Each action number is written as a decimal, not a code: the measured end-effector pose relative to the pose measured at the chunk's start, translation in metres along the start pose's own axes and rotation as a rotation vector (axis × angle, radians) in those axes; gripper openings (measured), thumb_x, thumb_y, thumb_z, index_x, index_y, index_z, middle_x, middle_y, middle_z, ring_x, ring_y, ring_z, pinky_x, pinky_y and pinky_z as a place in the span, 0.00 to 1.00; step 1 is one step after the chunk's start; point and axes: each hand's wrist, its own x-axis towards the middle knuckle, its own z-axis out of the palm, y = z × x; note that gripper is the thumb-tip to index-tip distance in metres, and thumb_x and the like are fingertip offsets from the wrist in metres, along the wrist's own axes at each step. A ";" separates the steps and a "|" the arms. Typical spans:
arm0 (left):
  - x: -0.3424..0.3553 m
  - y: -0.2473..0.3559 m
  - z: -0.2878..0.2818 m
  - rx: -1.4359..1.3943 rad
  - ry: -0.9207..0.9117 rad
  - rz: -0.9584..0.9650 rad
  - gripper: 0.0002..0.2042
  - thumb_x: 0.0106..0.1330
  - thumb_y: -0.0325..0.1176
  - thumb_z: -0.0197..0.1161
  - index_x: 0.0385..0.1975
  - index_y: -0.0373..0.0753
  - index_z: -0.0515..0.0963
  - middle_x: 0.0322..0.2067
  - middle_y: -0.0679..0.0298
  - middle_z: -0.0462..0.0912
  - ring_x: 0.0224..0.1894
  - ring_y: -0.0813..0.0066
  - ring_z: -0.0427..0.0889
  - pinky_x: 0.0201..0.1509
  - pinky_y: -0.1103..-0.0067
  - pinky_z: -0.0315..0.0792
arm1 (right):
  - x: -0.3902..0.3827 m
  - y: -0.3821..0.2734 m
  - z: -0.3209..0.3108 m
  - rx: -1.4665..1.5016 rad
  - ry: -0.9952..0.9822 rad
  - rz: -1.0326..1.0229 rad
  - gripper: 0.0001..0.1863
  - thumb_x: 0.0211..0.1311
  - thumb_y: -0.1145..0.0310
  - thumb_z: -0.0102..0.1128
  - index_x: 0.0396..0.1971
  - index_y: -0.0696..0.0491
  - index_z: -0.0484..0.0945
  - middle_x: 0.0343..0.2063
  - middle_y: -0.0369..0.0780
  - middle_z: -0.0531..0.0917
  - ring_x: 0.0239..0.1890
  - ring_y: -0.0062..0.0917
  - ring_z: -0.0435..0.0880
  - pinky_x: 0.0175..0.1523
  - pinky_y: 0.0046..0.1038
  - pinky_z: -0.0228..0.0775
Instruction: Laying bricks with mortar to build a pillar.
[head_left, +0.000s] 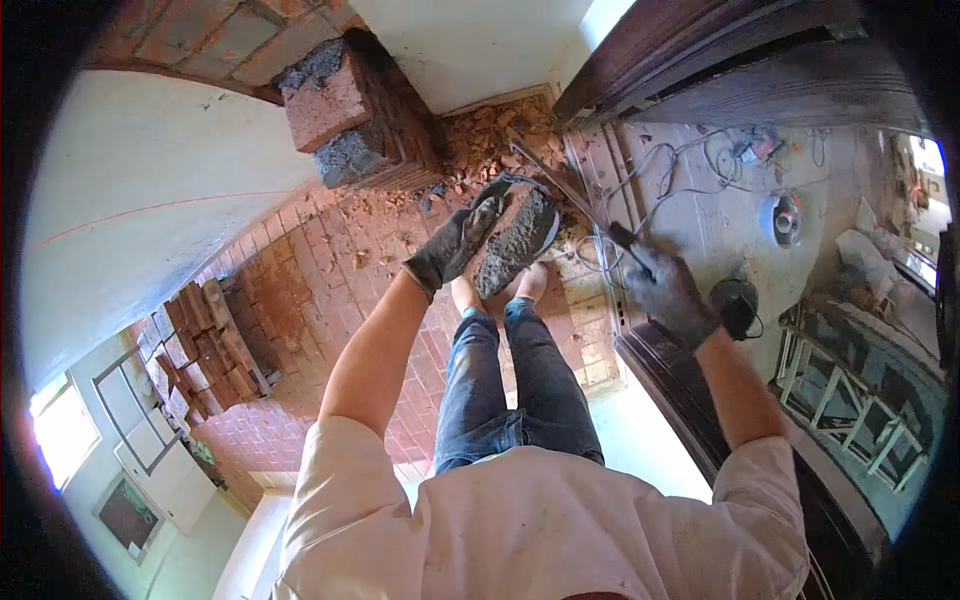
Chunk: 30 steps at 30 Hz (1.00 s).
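Observation:
My gloved left hand [448, 250] is shut on a brick [515, 240] coated with wet grey mortar, held above my feet; a dark rounded rim, perhaps a bucket's, shows just behind it. My gloved right hand [665, 295] grips the dark handle of a long, narrow metal tool [565, 180], whose far end reaches up and left past the brick, above rubble. Beyond my left hand stands a short stacked brick pillar [325, 100] with grey mortar between its bricks.
Broken brick [505, 125] litters the tiled floor [320, 300]. A brick stack [210, 350] lies at left beside a white wall [150, 180]. A dark wooden frame [650, 50], cables [655, 175], a white bucket [780, 220], a black bucket [733, 305] and a metal ladder-like frame [840, 400] are at right.

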 end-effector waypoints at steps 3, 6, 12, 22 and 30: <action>-0.006 -0.012 -0.009 0.245 0.057 0.252 0.24 0.68 0.39 0.45 0.61 0.33 0.59 0.55 0.51 0.68 0.57 0.61 0.67 0.61 0.71 0.58 | -0.021 0.022 0.033 -0.197 0.122 -0.171 0.12 0.54 0.71 0.54 0.38 0.59 0.75 0.28 0.51 0.78 0.32 0.42 0.79 0.36 0.36 0.70; -0.001 -0.018 0.001 -0.247 0.081 0.068 0.27 0.66 0.39 0.50 0.62 0.33 0.57 0.57 0.53 0.66 0.58 0.65 0.66 0.62 0.73 0.57 | -0.011 0.032 0.066 -0.082 0.328 -0.177 0.12 0.54 0.71 0.56 0.38 0.59 0.76 0.26 0.51 0.78 0.30 0.41 0.79 0.35 0.34 0.70; 0.024 -0.009 0.041 -0.675 0.353 0.118 0.35 0.53 0.30 0.64 0.63 0.38 0.56 0.54 0.62 0.70 0.53 0.74 0.70 0.57 0.76 0.64 | -0.006 0.004 0.132 0.319 0.401 -0.219 0.06 0.56 0.71 0.59 0.27 0.57 0.72 0.18 0.36 0.70 0.24 0.16 0.69 0.29 0.25 0.65; 0.013 -0.018 0.008 0.375 0.561 0.104 0.29 0.57 0.33 0.60 0.59 0.41 0.58 0.54 0.58 0.70 0.55 0.63 0.70 0.57 0.69 0.65 | -0.031 0.010 0.085 -0.058 0.280 -0.307 0.19 0.55 0.68 0.54 0.48 0.54 0.73 0.26 0.47 0.77 0.27 0.41 0.77 0.32 0.38 0.69; 0.024 0.005 -0.002 -0.699 0.728 0.134 0.25 0.65 0.47 0.52 0.55 0.34 0.64 0.45 0.59 0.78 0.47 0.63 0.76 0.54 0.74 0.68 | -0.021 0.023 0.080 -0.196 0.264 -0.428 0.21 0.49 0.70 0.58 0.48 0.54 0.75 0.33 0.49 0.78 0.31 0.43 0.77 0.35 0.37 0.70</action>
